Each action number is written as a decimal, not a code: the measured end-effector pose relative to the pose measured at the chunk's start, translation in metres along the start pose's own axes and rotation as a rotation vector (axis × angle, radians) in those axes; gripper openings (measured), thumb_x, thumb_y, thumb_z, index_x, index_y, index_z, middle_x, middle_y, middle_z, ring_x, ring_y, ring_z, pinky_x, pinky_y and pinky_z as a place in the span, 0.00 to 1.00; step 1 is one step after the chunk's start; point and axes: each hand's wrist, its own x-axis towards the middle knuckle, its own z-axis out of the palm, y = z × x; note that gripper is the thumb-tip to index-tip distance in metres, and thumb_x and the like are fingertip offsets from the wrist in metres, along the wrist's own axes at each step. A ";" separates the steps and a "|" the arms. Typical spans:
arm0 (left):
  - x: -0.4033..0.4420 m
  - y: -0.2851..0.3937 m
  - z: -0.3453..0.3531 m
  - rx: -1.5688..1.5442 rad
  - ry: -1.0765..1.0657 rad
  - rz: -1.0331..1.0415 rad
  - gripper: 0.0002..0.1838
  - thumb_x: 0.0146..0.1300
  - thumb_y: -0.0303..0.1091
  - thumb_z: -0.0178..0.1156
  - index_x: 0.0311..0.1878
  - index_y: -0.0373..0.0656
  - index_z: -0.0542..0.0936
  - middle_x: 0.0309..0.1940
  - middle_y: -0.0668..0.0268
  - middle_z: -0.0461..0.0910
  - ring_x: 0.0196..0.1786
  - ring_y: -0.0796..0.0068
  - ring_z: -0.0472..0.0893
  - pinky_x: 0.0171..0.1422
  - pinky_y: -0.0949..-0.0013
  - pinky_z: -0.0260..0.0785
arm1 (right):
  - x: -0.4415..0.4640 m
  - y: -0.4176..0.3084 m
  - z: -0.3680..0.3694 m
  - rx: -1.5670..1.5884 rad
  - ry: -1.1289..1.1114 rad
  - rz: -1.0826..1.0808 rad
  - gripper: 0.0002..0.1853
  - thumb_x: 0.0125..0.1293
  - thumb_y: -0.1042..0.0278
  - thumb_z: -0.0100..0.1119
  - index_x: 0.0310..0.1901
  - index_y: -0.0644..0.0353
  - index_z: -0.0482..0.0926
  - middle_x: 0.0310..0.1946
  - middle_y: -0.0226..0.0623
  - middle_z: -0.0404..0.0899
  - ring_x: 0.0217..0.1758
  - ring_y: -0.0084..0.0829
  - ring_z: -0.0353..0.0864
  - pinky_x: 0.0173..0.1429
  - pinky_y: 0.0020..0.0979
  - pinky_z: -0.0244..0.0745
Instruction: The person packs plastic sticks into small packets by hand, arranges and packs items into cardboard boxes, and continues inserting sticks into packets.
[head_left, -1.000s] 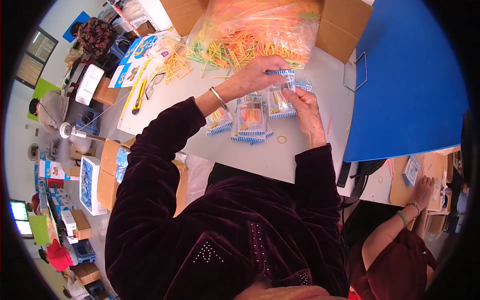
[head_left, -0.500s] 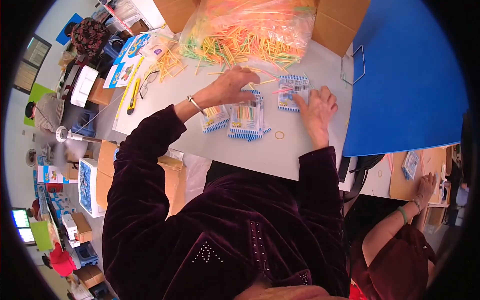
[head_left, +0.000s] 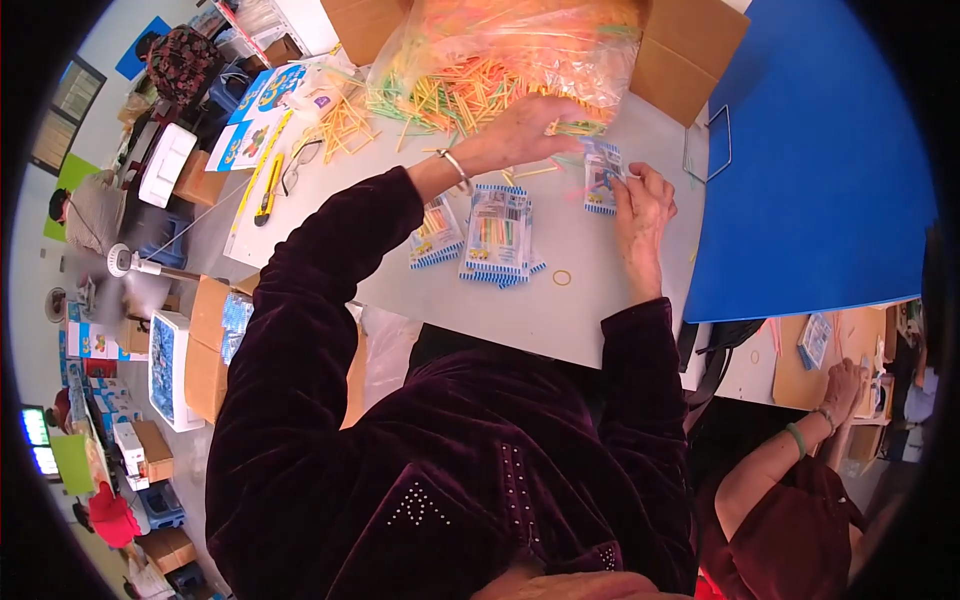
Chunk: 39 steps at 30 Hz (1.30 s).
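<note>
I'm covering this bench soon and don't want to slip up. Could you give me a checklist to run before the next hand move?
1. Right hand has the packet by its right edge: ok.
2. Left hand has a grip: cannot tell; its fingertips are close to the packet's upper end, but contact is unclear.
3. Stacked packets clear of both hands: ok, they lie nearer the person.
4. Coloured sticks on hand: ok, heaped at the clear bag.
5. Worktop free of strays: not ok, a rubber band lies loose.
</note>
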 end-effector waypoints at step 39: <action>0.011 -0.020 0.016 -0.080 0.243 0.215 0.19 0.55 0.49 0.61 0.34 0.40 0.77 0.26 0.52 0.76 0.33 0.55 0.78 0.37 0.59 0.68 | 0.018 0.006 -0.003 0.806 -0.069 0.274 0.10 0.63 0.70 0.57 0.41 0.68 0.80 0.28 0.24 0.75 0.32 0.13 0.68 0.36 0.17 0.64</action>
